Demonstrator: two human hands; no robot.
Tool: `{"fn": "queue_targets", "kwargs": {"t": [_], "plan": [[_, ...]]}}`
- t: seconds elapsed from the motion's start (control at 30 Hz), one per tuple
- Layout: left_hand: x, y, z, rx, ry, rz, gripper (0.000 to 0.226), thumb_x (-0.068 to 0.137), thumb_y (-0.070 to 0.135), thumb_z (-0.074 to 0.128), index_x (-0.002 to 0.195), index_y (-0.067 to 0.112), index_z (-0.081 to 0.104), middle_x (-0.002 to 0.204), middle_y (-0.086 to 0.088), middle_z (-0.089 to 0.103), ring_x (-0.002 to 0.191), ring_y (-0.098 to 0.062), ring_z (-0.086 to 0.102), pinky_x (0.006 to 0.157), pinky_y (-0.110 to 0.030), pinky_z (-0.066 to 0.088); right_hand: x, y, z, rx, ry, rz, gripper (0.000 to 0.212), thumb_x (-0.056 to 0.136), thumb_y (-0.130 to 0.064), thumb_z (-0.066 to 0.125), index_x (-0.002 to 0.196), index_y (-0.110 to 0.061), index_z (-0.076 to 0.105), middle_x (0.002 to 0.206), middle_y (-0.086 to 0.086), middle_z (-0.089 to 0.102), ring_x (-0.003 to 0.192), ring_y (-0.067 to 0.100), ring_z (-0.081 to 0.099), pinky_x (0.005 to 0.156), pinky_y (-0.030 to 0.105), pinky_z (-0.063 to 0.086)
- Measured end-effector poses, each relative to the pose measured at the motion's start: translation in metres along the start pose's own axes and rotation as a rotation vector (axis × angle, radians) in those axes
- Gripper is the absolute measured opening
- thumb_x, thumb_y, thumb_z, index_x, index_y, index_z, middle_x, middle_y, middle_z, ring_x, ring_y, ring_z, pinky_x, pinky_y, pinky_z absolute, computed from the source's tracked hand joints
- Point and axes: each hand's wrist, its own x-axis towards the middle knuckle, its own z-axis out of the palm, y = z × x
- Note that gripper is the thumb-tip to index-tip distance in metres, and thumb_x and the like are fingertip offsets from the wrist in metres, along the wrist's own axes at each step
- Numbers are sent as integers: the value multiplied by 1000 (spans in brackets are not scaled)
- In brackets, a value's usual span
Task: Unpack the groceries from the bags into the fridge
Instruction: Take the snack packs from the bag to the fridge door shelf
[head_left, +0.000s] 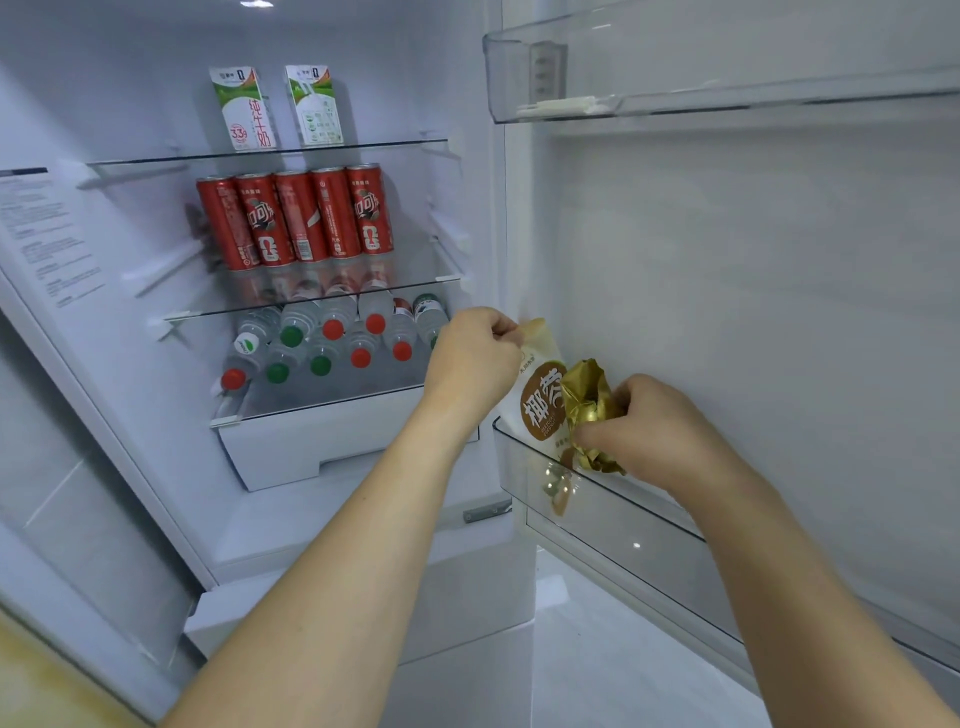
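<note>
White snack pouch (543, 400) stands in lower door bin (613, 512), top corner pinched by left hand (475, 358); right hand (657, 431) grips gold packet (589, 397) beside it; best seat both upright behind rim.

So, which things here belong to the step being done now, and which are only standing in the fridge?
In use: left hand, cream and brown snack packet, right hand, crinkled gold foil packet, clear door bin.

Standing by: two white milk cartons, red cans, lying water bottles.
</note>
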Motion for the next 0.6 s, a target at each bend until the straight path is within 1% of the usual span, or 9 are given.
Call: {"fn": "queue_targets", "kwargs": {"t": [0.07,0.17,0.27,0.37,0.43,0.5,0.53,0.6], "plan": [[1,-3,2,19,-5,0,14,94,22,57,92,18,70,82,6,66,78,-15,61,60,-24,42,1,0,1,-47,-5,11,24,73,-26,71,88,-12,58,81,3,61,74,19,59,60,31,44],[1,-6,4,65,-2,18,15,94,23,56,93,19,70,85,5,67,77,-15,62,60,-25,42,3,2,3,-106,-13,34,24,74,-26,70,89,-12,58,82,3,61,77,21,60,60,30,44],[0,-7,4,127,-20,37,17,93,23,55,90,16,71,78,3,67,69,-14,62,54,-24,42,4,4,7,-146,-42,57,21,75,-25,70,86,-13,58,79,2,60,75,20,60,53,26,40],[-3,-10,6,137,-51,36,18,93,23,54,88,15,69,74,2,66,65,-14,61,52,-23,41,5,7,11,-212,-69,86,16,76,-23,67,81,-13,55,76,2,58,69,18,57,50,25,37],[-5,-13,7,147,-63,31,17,93,23,54,87,16,68,74,2,65,64,-14,59,51,-24,38,6,8,12,-261,-70,107,19,76,-23,68,76,-15,50,74,1,55,69,20,56,51,25,36],[-5,-14,7,149,-65,25,17,93,24,54,84,18,67,72,3,64,63,-14,58,50,-23,37,6,7,12,-297,-75,119,25,77,-23,69,73,-17,46,73,0,53,73,23,56,57,26,37],[-5,-14,7,144,-68,22,17,92,24,54,82,18,67,72,3,64,64,-15,59,51,-23,38,6,7,12,-308,-81,122,25,76,-23,69,72,-16,46,73,1,54,74,24,57,59,26,39],[-7,-13,6,136,-77,15,18,90,25,54,80,16,67,73,0,65,66,-19,62,52,-24,41,8,8,14,-318,-96,125,19,75,-23,69,73,-15,52,77,3,63,75,24,62,61,25,43]]}}
